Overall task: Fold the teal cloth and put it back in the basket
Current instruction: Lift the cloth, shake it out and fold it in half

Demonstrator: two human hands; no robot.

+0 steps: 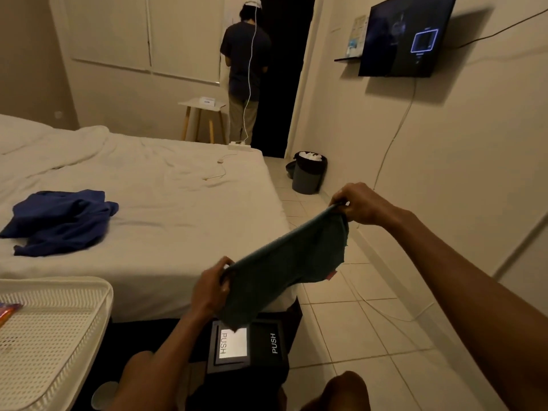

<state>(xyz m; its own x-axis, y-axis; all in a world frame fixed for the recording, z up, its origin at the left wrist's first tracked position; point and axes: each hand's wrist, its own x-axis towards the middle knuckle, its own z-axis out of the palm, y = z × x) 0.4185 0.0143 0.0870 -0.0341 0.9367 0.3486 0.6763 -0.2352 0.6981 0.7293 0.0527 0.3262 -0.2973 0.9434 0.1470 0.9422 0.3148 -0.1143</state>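
Observation:
The teal cloth (284,271) hangs in the air between my two hands, over the bed's near right corner. My left hand (212,287) pinches its lower left corner. My right hand (360,204) grips the upper right corner, higher and farther away, so the top edge runs taut and slanted. The cloth's lower part droops down toward a black bin lid. The white perforated basket (74,295) stands at the lower left, well apart from the cloth, with something colourful at its left edge.
A dark blue garment (59,221) lies crumpled on the white bed (178,203). A black bin with "PUSH" flaps (252,345) sits below the cloth. A person stands at the far doorway by a small table. A grey waste bin (308,176) and cables are on the tiled floor.

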